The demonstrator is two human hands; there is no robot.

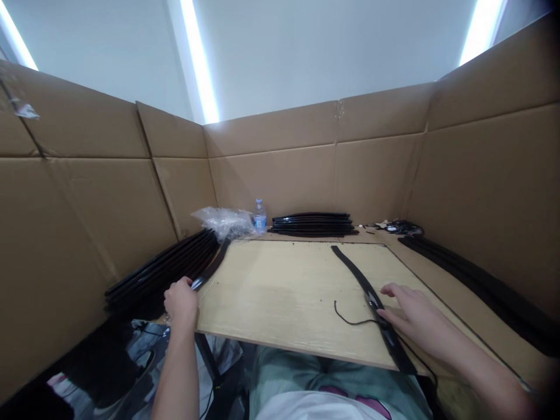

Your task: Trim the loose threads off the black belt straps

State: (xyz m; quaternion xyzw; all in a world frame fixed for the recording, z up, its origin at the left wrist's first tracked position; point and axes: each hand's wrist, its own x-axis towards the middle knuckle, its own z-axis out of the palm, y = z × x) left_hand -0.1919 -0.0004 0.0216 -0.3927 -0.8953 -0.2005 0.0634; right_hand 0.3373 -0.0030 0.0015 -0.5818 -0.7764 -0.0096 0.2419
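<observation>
At the left side of the board, my left hand (181, 302) has its fingers closed around a long black strip (215, 262) with a shiny part near the hand. This strip lies beside a pile of similar strips. On the right half of the board is another flat black strip (352, 266), slightly curved, reaching past the near edge. Across it runs a thin dark cord (350, 322). My right hand (409, 315) is at this strip's middle, thumb and fingers apart. The thumb tip is at the strip's edge; whether it touches is unclear.
The pale wooden board (271, 291) is walled by cardboard (280, 175). Black strips are piled at left (161, 274), back (312, 224) and right (476, 286). A water bottle (259, 217) and clear plastic bag (225, 223) stand behind. Small clutter (400, 227) lies back right.
</observation>
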